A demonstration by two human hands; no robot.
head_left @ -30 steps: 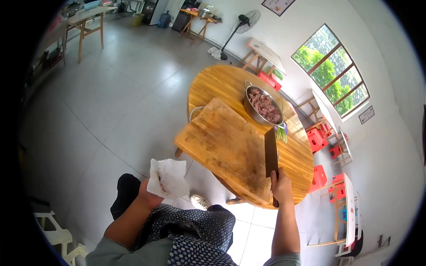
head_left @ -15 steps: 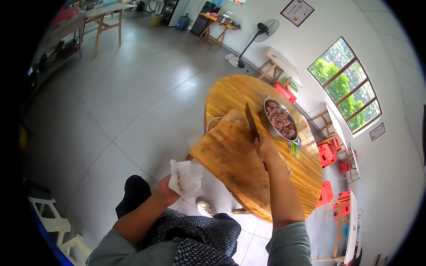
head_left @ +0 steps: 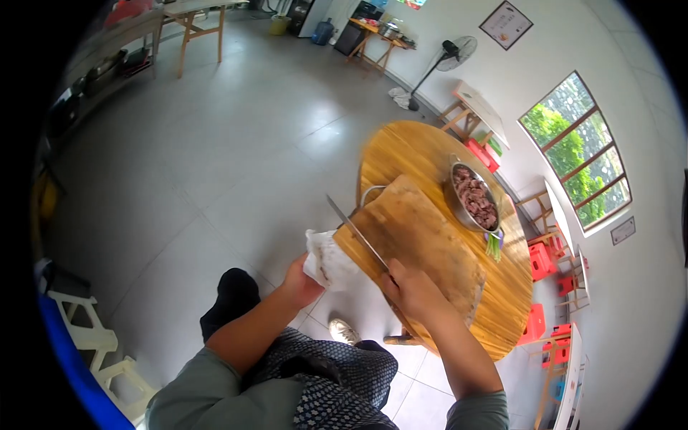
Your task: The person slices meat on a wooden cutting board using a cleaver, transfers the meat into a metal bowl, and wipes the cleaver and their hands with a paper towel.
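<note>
My right hand point(head_left: 408, 288) is closed round the handle of a kitchen knife point(head_left: 360, 235). Its blade reaches across the left edge of the wooden cutting board point(head_left: 423, 236), tip past the edge over the floor. In my left hand point(head_left: 302, 282) is a crumpled white paper towel point(head_left: 330, 266) with brown stains, just beside the board's near left corner. Whether the towel touches the board I cannot tell. A steel pot point(head_left: 454, 192) full of cut raw meat point(head_left: 474, 197) stands behind the board, with green stalks point(head_left: 493, 247) next to it.
The round wooden table point(head_left: 390, 147) carries the board and pot. White stools point(head_left: 82, 319) stand at lower left. Red stools point(head_left: 541, 259) and side tables line the right wall. A standing fan point(head_left: 451, 54) is at the back, and a metal rack point(head_left: 115, 64) at far left.
My right hand has brought the knife left and toward me, from beside the pot to the board's left edge. My left hand with the paper towel has moved up and right, nearer the board.
</note>
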